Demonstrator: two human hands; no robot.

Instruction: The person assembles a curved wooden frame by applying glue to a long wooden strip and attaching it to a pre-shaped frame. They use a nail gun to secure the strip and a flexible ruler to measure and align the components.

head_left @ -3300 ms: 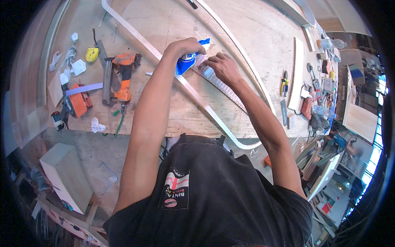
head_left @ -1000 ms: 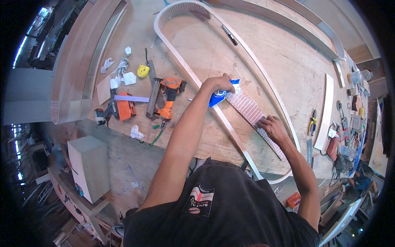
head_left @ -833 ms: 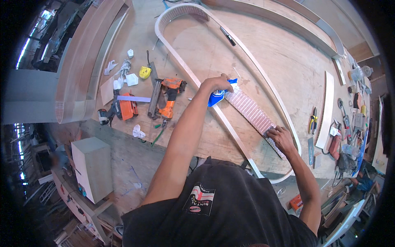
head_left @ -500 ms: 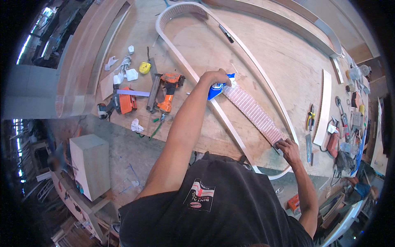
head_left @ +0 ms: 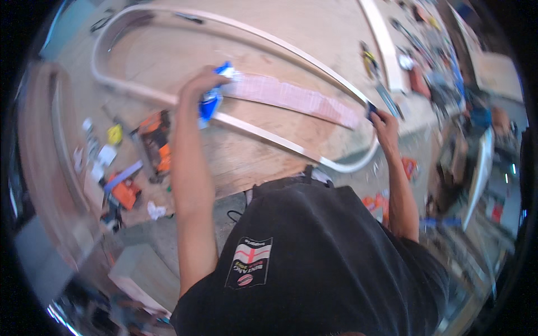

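Note:
My left hand (head_left: 203,84) is closed around a blue-and-white soft packet (head_left: 209,105), over the near side of a long pale loop-shaped wooden frame (head_left: 263,134). Inside the loop lies a pinkish, ribbed strip (head_left: 291,96), its left end beside the packet. Part of its right half looks smoother and glossier. My right hand (head_left: 385,127) pinches a small dark flat piece (head_left: 370,108) just beyond the strip's right end, by the frame's far side. Blur hides what kind of piece it is.
Left on the wooden table lie an orange-and-black nail gun (head_left: 154,137), a yellow tape measure (head_left: 114,134) and crumpled white scraps (head_left: 106,155). Pliers (head_left: 370,60), a pale board (head_left: 384,45) and several tools lie at the right. A pale box (head_left: 147,274) stands below left.
The view has swung, so the table and loop appear turned and shifted left. My right hand has moved off the strip's right end with the dark piece. The left still grips the packet.

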